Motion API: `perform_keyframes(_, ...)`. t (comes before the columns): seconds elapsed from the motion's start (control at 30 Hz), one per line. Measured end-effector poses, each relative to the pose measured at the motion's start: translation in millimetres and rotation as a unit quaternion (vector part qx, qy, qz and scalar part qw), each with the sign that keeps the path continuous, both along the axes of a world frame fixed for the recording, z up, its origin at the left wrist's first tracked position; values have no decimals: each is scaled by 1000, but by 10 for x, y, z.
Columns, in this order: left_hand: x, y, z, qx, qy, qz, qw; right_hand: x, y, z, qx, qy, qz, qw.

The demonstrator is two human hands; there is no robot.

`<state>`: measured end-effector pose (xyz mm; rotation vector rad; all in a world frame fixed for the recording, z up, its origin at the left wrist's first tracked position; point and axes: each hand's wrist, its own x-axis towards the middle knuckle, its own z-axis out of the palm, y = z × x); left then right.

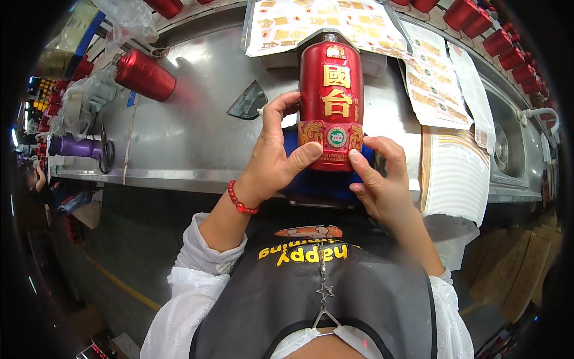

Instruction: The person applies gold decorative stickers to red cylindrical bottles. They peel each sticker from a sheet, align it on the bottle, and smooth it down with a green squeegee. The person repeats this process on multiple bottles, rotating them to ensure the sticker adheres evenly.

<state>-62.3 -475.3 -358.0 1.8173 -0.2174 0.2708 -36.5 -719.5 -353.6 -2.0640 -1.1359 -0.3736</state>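
Holding a red btl (332, 105) btwn both hands, neck pointing away from the person. L hand (272, 152) has it gripped: fingers round the btl's L side, thumb pressed on the front, low down, on a patterned red/gold label band (338, 139) w/ a round green seal. R hand (388, 179) is at the band's lower R end, thumb tip on it & forefinger by the edge; can't tell if it's pinching or just pressing. Red bead bracelet (242, 200) on L wrist.

Blue support (335, 186) sits btwn the hands, under the btl's base. Just beyond L fingertips, a bit left: dark glossy scrap (248, 100) on the metal table (191, 140). Farther out past L hand, upper L: another red btl on its side (145, 75); well left of L hand, a purple btl (76, 147), also lying down.

Straight ahead of both hands, sheet w/ gold & red prints (323, 27). Up & right of R hand, 2nd printed sheet (433, 81); just right of R hand, white paper stack (457, 173), then a sink (508, 128) farther right. Dark apron (323, 293) w/ yellow lettering below both hands.
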Motion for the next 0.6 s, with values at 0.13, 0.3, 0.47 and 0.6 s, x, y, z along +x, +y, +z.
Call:
perform_keyframes(0.13,-2,-15,5,-8,4,-5,1000,-1,-67,41,-16,13,-22,1000)
perform_keyframes(0.3,-6,-37,-6,-17,9,-2,1000,-106,74,188,254,134,-72,955)
perform_keyframes(0.47,-28,112,-61,52,-48,-63,995,-4,142,281,166,325,-114,924)
perform_keyframes(0.6,-97,170,-185,189,-47,-27,980,30,142,174,96,-80,-38,991)
